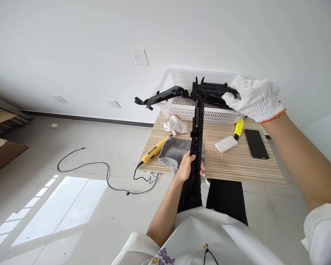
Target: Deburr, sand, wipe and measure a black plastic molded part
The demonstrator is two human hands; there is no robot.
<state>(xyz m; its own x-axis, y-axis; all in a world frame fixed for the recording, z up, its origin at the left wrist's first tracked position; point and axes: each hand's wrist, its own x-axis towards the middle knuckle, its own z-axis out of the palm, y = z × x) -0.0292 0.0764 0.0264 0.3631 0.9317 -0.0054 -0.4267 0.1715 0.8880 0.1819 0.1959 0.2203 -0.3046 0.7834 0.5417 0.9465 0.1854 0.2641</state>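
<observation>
My bare left hand is closed around the lower part of a long black plastic trim piece, which stands lengthwise in front of me. My right hand, in a white knit glove with an orange cuff, grips a black vernier caliper. The caliper's jaws are at the trim piece's far end; whether they touch it I cannot tell. Behind them is a white plastic basket with more black plastic parts, some sticking out over its left rim. The right fingertips are partly hidden by the caliper.
On the wooden table lie a grey cloth, a yellow corded tool, a white glove, a yellow-handled tool, a white card-like block and a phone. A black cable trails over the floor at left.
</observation>
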